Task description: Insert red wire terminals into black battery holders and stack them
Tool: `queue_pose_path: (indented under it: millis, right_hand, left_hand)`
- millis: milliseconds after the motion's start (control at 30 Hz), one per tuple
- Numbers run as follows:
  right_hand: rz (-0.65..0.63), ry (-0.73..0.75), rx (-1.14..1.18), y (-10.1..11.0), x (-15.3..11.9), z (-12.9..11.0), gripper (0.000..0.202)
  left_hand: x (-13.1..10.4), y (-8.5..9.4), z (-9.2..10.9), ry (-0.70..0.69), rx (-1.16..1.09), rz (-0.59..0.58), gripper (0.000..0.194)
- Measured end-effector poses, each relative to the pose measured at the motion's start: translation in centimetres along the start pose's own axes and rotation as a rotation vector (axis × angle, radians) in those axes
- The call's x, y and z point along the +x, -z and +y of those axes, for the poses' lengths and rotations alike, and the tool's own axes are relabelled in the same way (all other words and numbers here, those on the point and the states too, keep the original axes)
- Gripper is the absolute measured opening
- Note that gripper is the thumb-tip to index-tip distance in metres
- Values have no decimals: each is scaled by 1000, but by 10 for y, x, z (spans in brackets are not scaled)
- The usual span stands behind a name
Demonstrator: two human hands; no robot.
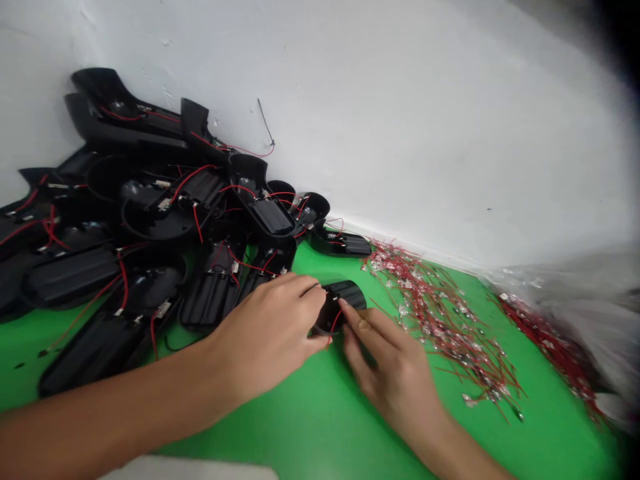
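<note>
A black plastic housing (353,293) with a short red wire (337,321) is between my two hands, above the green table (300,413). My left hand (275,320) is closed around the housing's left side, its thumb under the near rim and its fingers curled over the top. My right hand (385,353) has its fingers pressed together at the right side, the index fingertip inside the housing near the red wire. The fingers partly cover the housing, and the picture is slightly blurred there.
Many black housings (270,217) with red wires are heaped at the left against the white wall (400,120). Loose red wires (425,307) with small clear and metal parts lie at the right. Beyond them are more red wires (545,340) and a clear plastic bag (600,320).
</note>
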State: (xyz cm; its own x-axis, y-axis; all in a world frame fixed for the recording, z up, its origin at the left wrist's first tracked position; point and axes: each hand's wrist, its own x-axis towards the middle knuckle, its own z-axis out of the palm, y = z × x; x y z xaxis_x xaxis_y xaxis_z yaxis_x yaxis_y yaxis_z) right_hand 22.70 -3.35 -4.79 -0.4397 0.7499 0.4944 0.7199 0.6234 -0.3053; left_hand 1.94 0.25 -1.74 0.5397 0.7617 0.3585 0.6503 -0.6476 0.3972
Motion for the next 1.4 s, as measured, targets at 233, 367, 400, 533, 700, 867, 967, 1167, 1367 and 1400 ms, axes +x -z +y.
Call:
queue_pose_path:
  millis: [233, 367, 400, 533, 700, 867, 967, 1167, 1367, 1400]
  right_hand:
    - [-96, 173, -303, 5, 0, -1, 56]
    - [-129, 192, -364, 5, 0, -3, 57]
    - [-135, 188, -367, 5, 0, -3, 56]
    - [-91, 110, -193, 6, 3, 3, 47]
    - [141, -59, 108, 7, 12, 11, 27]
    - [115, -30, 103, 5, 13, 11, 17]
    - [83, -17, 86, 5, 10, 12, 17]
    - [83, 8, 82, 3, 7, 14, 22]
    - [77, 79, 25, 1, 6, 16, 21]
    - [73, 91, 12, 1, 6, 17, 20]
  left_hand:
    - [-1, -1, 1, 5, -11, 7, 33]
    - [-1, 0, 0, 23, 0, -20, 34]
    - [0, 1, 0, 25, -1, -25, 34]
    - [1, 2, -1, 24, 8, -28, 35]
    - [-1, 1, -2, -35, 41, 14, 37]
    - [-2, 0, -3, -41, 33, 15, 37]
    - [-1, 0, -3, -28, 33, 15, 37]
    - [0, 3, -1, -26, 55, -1, 38]
    - [0, 4, -1, -25, 37, 7, 38]
    - [0, 4, -2, -22, 30, 3, 38]
